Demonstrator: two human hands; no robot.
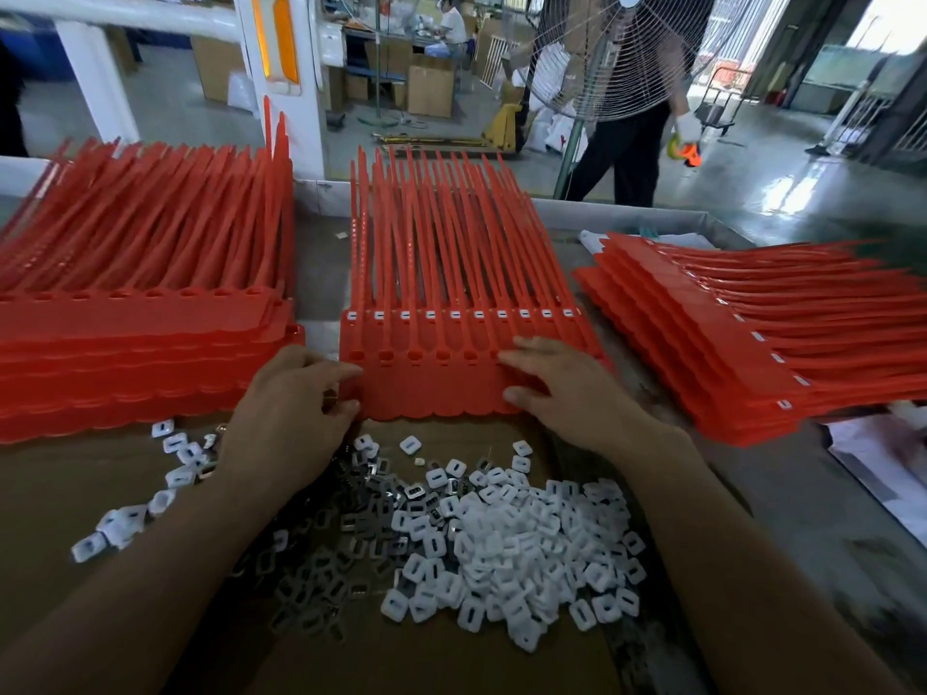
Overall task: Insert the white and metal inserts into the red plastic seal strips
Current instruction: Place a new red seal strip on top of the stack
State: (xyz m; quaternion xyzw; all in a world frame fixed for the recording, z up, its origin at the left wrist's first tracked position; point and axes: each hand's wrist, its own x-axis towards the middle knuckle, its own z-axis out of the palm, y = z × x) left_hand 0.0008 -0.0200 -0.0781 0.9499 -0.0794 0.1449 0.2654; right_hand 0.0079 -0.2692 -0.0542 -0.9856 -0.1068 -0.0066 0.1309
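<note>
Three strip stacks (426, 388), one insert pile (501, 544)

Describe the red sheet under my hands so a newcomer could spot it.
Of the three red piles on the table, look at the middle pile. Its front sheet, touched by the left hand and right hand, lies just beyond the loose white pieces. Unlike the row behind it, its slots are empty.

— What lies past your worktop (321, 263)?
— A glossy grey floor (752, 193), shining with daylight from the upper right. Top centre stands a big wire-caged fan (602, 57), with a person in dark trousers (629, 155) behind it.
— And towards the upper left?
— A white pillar (301, 117) with orange strips (287, 37). Beyond it I see cardboard boxes (430, 90) and a yellow pallet truck (504, 127).
</note>
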